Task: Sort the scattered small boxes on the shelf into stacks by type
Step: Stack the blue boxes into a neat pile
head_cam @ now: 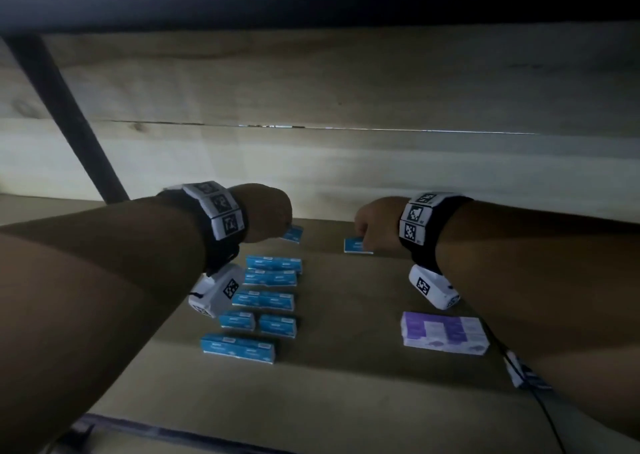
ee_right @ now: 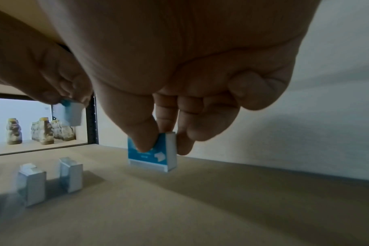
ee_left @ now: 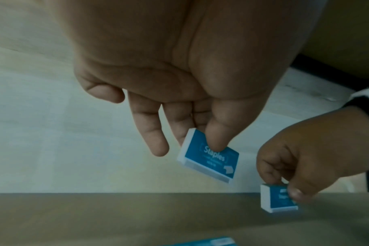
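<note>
Closest to me on the shelf [head_cam: 346, 401] lies the purple-and-white box stack [head_cam: 445, 332] on the right, kept well apart from the blue staple boxes [head_cam: 268, 301] laid in rows on the left; I read that gap as the split between the two types. Some of the blue ones look doubled up, though the dim light keeps me from counting layers. Farther in, my left hand [ee_left: 179, 83] pinches a blue staple box [ee_left: 209, 159] between thumb and fingers [ee_left: 152, 133], tilted and clear of the shelf, its printed face towards the wrist camera. My right hand [ee_right: 190, 83] pinches a second blue staple box [ee_right: 152, 152] between thumb and forefinger, holding it on edge with its lower edge at or just above the shelf; I cannot tell if it touches. Both boxes were the farthest blue ones, near the back wall [head_cam: 346, 163], so my guess is that they go to the blue rows next. Beyond the shelf's dark upright, the right wrist view shows bear-shaped bottles [ee_right: 42, 131] in the neighbouring bay.
</note>
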